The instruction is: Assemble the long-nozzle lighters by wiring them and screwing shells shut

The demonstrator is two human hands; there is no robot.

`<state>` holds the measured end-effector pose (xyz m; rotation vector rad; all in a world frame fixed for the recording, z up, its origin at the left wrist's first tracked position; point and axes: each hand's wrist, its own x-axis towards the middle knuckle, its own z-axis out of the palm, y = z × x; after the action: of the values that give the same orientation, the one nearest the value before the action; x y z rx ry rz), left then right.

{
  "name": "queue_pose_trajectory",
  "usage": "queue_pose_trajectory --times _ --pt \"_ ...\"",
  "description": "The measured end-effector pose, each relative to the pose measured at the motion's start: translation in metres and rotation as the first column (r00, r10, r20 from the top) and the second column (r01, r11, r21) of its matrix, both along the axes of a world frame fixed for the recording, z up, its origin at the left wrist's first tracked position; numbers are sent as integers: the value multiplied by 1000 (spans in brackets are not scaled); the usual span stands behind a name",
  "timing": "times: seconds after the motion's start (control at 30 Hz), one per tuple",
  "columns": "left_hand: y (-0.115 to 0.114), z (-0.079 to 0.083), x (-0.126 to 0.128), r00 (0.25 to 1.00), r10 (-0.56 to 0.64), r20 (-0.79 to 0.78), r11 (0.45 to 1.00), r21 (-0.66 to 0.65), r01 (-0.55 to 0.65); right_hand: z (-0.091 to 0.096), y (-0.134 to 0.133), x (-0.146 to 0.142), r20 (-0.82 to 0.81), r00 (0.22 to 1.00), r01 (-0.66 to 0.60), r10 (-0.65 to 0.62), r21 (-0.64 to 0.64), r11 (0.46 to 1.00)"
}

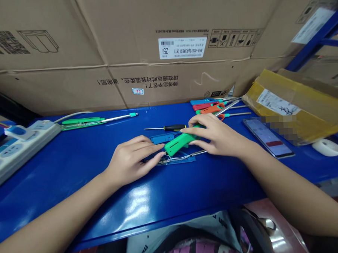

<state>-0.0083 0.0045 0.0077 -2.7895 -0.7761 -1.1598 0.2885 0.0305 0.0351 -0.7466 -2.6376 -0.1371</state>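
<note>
My right hand grips a green long-necked lighter over the blue table, its butt end tilted toward the left. My left hand has thumb and forefinger closed at that butt end; what lies between the fingertips is partly hidden. Beneath the lighter lies an opened blue lighter casing with thin white wires and a metal tube. Another blue casing half rests just behind. A black and yellow screwdriver lies farther back, its shaft pointing left.
Several coloured lighters lie at the back right. At the left are an opened green lighter and a white power strip. A phone, a white mouse and a yellow-taped carton occupy the right. Large cardboard boxes wall the back.
</note>
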Motion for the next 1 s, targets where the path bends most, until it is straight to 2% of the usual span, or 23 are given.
queue_pose_trajectory --times 0.13,0.27,0.33,0.43,0.63,0.83,1.0 --pt "1 2 -3 1000 -10 -23 998 -56 9 2 5 8 49 993 113 -106 -145 983" --pt "1 11 -6 984 -158 -84 984 -91 150 1 12 18 181 942 310 -284 -137 941" --pt "1 14 -7 973 -184 -141 978 -125 167 0 14 22 241 911 371 -335 -122 920" --pt "2 16 -8 963 -157 -220 976 -185 117 -1 16 25 276 891 399 -359 -101 911" --pt "4 14 -9 936 -109 -336 974 -225 33 5 16 30 254 872 445 -418 -59 894" --pt "4 14 -7 924 -114 -365 967 -255 19 8 17 38 398 797 518 -455 -63 853" --pt "4 14 -7 927 -109 -359 966 -259 14 7 18 45 430 745 553 -510 29 833"
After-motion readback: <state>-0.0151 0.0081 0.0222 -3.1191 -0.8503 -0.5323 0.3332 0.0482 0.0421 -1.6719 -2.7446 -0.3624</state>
